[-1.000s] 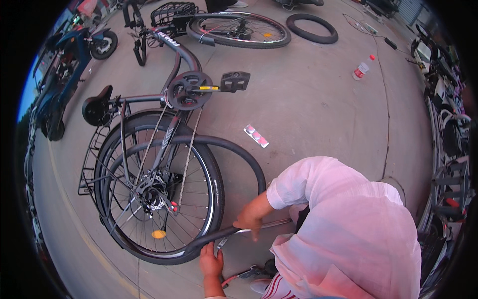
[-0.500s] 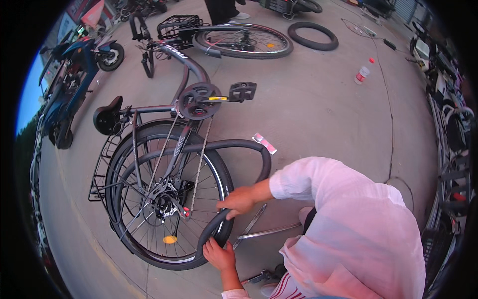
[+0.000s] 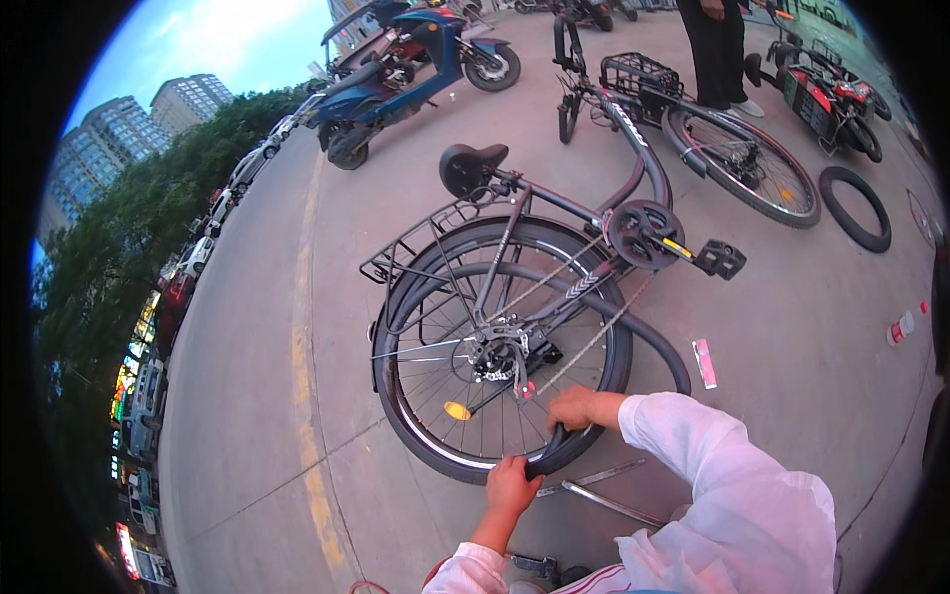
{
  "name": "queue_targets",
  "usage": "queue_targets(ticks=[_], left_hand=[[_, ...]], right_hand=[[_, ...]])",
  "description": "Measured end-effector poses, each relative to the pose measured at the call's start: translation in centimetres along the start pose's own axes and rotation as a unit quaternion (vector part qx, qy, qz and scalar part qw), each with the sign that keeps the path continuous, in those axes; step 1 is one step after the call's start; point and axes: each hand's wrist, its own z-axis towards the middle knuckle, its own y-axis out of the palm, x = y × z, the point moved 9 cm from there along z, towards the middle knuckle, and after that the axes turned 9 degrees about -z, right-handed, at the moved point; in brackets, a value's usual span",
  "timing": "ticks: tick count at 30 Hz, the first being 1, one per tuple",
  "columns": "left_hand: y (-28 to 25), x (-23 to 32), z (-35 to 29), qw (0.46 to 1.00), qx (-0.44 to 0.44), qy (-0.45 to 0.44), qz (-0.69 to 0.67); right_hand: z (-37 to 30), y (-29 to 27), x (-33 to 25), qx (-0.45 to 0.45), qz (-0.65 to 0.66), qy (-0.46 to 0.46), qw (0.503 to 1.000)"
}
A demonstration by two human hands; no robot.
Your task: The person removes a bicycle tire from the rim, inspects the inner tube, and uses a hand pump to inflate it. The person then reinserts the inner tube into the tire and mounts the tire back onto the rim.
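Note:
A dark bicycle (image 3: 648,168) lies on its side on the pavement in front of me. Its rear wheel's tyre (image 3: 620,361) is at my hands. A black inner tube (image 3: 653,342) loops partly over the spokes and bulges out past the wheel's right side. My right hand (image 3: 574,407) is closed around the tube at the wheel's lower right. Lower down, my left hand (image 3: 511,485) curls its fingers over the tyre's near edge, where the tube passes; its exact grip on tube or tyre is partly hidden. Two long metal bars (image 3: 612,502) lie crossed beside the wheel.
A pink-and-white packet (image 3: 704,363) and a plastic bottle with a red cap (image 3: 901,329) are on the right. Farther off are a loose tyre (image 3: 856,208), a standing person (image 3: 714,54), a blue scooter (image 3: 406,84) and a red motorbike (image 3: 826,94).
The view has swung left, bringing the street and buildings in. Both hands remain at the wheel's lower right; the stretch of tube between them now lies closer to the tyre.

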Motion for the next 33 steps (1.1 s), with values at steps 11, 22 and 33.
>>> queue_targets(ticks=[11, 22, 33], left_hand=[[2.0, -4.1, 0.1, 0.989, -0.094, -0.007, 0.113], [2.8, -4.7, -1.6, 0.994, -0.013, -0.013, 0.108], [2.7, -4.2, -1.0, 0.998, -0.020, -0.032, 0.059]], right_hand=[[-11.9, -0.3, -5.0, 0.098, 0.033, 0.100, 0.990], [-17.2, -6.1, 3.6, 0.301, 0.043, 0.266, 0.915], [-20.1, -0.2, 12.1, 0.221, 0.045, 0.417, 0.880]])
